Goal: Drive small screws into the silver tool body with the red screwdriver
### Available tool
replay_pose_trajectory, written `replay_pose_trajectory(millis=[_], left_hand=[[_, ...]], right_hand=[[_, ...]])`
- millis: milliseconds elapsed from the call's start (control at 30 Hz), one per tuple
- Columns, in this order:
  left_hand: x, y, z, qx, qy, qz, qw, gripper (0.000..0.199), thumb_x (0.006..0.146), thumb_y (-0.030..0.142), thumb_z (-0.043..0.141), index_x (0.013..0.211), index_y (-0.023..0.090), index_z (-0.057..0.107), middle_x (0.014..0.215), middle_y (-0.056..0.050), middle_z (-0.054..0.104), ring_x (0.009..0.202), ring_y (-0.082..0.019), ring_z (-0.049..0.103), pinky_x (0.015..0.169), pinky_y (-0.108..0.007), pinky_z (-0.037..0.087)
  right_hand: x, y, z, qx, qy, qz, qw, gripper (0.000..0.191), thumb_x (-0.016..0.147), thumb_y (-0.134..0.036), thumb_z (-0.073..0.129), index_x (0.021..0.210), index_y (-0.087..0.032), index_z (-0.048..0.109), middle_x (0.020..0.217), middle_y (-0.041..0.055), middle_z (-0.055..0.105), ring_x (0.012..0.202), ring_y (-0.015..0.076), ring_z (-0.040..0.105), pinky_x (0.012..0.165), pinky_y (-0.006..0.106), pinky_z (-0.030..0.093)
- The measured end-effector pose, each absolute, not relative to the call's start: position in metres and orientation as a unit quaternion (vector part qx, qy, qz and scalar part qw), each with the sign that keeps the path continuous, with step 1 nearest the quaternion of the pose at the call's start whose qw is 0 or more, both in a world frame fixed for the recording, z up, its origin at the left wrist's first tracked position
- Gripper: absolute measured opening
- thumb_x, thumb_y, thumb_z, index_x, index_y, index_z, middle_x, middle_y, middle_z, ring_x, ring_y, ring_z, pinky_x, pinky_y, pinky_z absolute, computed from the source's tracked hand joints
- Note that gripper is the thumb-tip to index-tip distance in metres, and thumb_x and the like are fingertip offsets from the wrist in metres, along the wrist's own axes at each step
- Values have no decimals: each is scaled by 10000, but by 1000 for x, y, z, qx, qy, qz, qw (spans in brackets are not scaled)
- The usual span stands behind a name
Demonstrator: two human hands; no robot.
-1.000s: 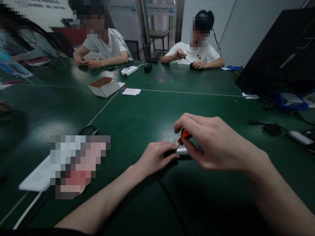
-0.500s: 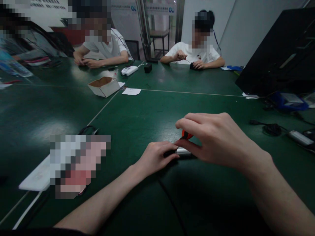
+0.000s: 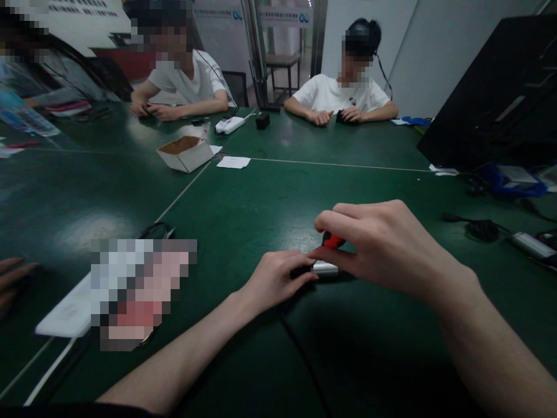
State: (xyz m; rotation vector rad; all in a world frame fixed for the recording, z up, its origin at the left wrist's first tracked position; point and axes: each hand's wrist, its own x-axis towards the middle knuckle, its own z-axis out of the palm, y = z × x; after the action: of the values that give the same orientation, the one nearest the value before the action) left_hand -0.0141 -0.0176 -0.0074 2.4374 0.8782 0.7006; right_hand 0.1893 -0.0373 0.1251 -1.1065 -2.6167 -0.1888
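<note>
My left hand (image 3: 278, 273) is closed, its thumb and fingers pinching the black end of a silver-and-black device (image 3: 325, 269) that lies on the green table. Just above the device is my right hand (image 3: 374, 241), bent at the wrist, with its fingers closed around the red and black handle of a screwdriver (image 3: 333, 240). The screwdriver's tip points down toward the joint between the black and silver parts; my fingers partly hide it, and I cannot tell whether it touches. A black cable (image 3: 300, 342) runs along the table below my hands.
To the left lie a white power strip (image 3: 65, 307) and a blurred-out pink item (image 3: 152, 290). An open white box (image 3: 185, 154) and paper (image 3: 234, 162) sit farther back. Cables and a similar silver device (image 3: 531, 245) are at right. Two co-workers sit opposite; another person's hand (image 3: 15, 278) is at left.
My right hand and the screwdriver have shifted slightly to the right. A hand has come in at the left edge. The co-worker opposite has lowered one hand to the table.
</note>
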Motion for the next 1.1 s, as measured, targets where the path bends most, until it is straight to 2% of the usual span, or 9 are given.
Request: replay_pose_trajectory(millis=[100, 233, 400, 533, 633, 700, 867, 967, 1100], left_hand=[[-14, -17, -9, 884, 318, 260, 223, 168, 895, 308, 621, 985, 181, 685, 915, -46, 714, 769, -170, 673, 701, -265, 508], [-14, -16, -8, 881, 310, 260, 245, 155, 901, 295, 605, 964, 173, 677, 893, -39, 711, 783, -169, 671, 694, -252, 499], [-14, -16, -6, 882, 308, 256, 249, 134, 896, 270, 609, 966, 173, 672, 902, -30, 707, 799, -171, 666, 706, -254, 497], [-13, -17, -7, 882, 315, 253, 240, 150, 899, 293, 611, 959, 174, 680, 889, -35, 710, 783, -169, 668, 701, -257, 505], [-13, -18, -7, 881, 326, 256, 227, 163, 892, 309, 621, 952, 173, 686, 883, -45, 712, 764, -174, 671, 691, -264, 510], [-13, -18, -7, 881, 326, 260, 225, 152, 883, 301, 633, 952, 177, 687, 896, -44, 714, 772, -178, 674, 690, -266, 510], [-13, -17, -4, 878, 313, 259, 252, 156, 899, 292, 608, 974, 176, 681, 905, -39, 714, 802, -175, 676, 712, -259, 509], [-13, -17, -2, 878, 313, 253, 258, 169, 906, 289, 594, 998, 177, 681, 935, -46, 712, 833, -181, 674, 735, -265, 514], [-13, -18, -2, 879, 314, 251, 255, 145, 898, 280, 612, 976, 179, 680, 929, -36, 710, 826, -175, 670, 729, -263, 509]], right_hand=[[189, -38, 126, -392, -905, -81, 145, 212, 926, -384, 548, 879, -177, 540, 744, -8, 576, 602, 123, 491, 506, 256, 230], [189, -39, 127, -370, -914, -21, 165, 172, 850, -230, 573, 994, -148, 525, 907, 24, 589, 710, 127, 518, 547, 243, 302], [189, -40, 127, -358, -918, 25, 169, 177, 844, -159, 517, 1019, -162, 490, 898, 0, 574, 668, 103, 496, 535, 232, 304], [188, -39, 125, -369, -915, -32, 161, 120, 908, -234, 530, 1010, -177, 504, 882, -1, 588, 632, 102, 488, 519, 240, 267], [188, -37, 124, -375, -910, -95, 152, 195, 934, -382, 538, 956, -189, 533, 774, -11, 577, 595, 113, 486, 507, 255, 225], [188, -36, 124, -376, -908, -114, 147, 235, 938, -420, 522, 928, -186, 541, 747, -8, 568, 610, 126, 500, 508, 263, 218], [190, -36, 126, -369, -915, -28, 163, 208, 857, -236, 558, 1039, -149, 508, 954, 26, 575, 747, 133, 529, 554, 248, 313], [191, -37, 127, -365, -916, 25, 163, 214, 842, -177, 523, 1052, -159, 488, 949, 5, 565, 706, 111, 516, 552, 237, 330], [191, -37, 126, -371, -915, 21, 158, 185, 883, -181, 518, 1063, -181, 475, 957, -9, 569, 669, 100, 513, 535, 230, 322]])
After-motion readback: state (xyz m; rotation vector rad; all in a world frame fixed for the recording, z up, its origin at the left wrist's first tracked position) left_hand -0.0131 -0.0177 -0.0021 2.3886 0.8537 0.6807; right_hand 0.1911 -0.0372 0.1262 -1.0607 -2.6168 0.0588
